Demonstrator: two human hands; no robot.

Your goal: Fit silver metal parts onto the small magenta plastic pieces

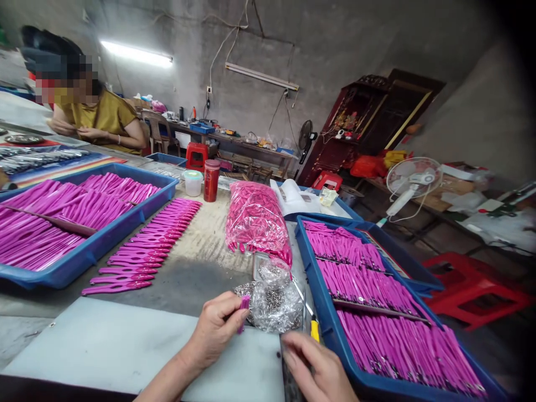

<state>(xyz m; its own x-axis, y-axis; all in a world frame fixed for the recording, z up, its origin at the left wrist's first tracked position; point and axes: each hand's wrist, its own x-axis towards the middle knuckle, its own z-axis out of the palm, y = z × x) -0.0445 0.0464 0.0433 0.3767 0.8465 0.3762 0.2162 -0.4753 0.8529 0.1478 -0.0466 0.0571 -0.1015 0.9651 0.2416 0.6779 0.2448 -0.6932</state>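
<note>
Two blue trays hold magenta plastic handles packed in rows: the left tray (pixel 90 254) at the frame's left, the right tray (pixel 335 335) at lower right. Between them on the table (pixel 196 268) lie a loose row of handles (pixel 146 251), a full pink bag (pixel 255 220) and a clear bag of small metal parts (pixel 274 301). Low in the centre, the left hand (pixel 215 329) has its fingers clamped on a small magenta piece (pixel 243 307). The right hand (pixel 316 365) rests beside a yellow-handled tool (pixel 314 329); whether its fingers grip anything I cannot tell.
</note>
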